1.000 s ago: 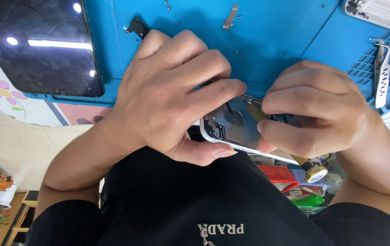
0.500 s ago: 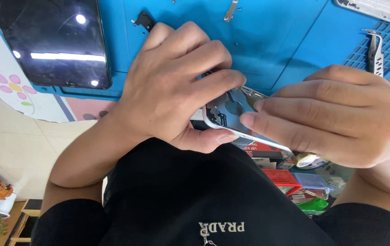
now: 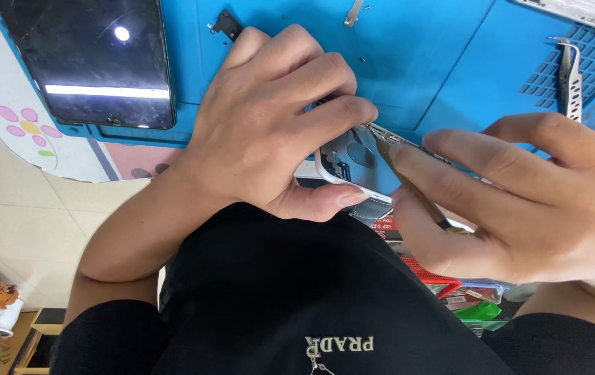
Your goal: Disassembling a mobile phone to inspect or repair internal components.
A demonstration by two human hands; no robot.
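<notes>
My left hand [image 3: 269, 118] is clamped over an opened phone housing [image 3: 348, 163], silver-edged with its inner parts showing, thumb under its lower edge. It holds the housing just off the edge of the blue work mat [image 3: 436, 55]. My right hand [image 3: 519, 201] pinches a thin brass-coloured tool [image 3: 415, 193] between thumb and forefinger. The tool's tip rests on the housing's upper right part, and the other fingers are spread out. Most of the housing is hidden under my left hand.
A detached dark screen panel [image 3: 96, 62] lies on the mat at the left. Metal tweezers [image 3: 570, 76] lie on the mat's grid at the right. A small black part [image 3: 226, 24] and a metal strip [image 3: 353, 12] sit near the top. Red and green packets [image 3: 443, 281] lie below.
My right hand has uncurled from a tight grip and slid right, fingers now stretched along the tool. My left hand has kept its hold on the housing.
</notes>
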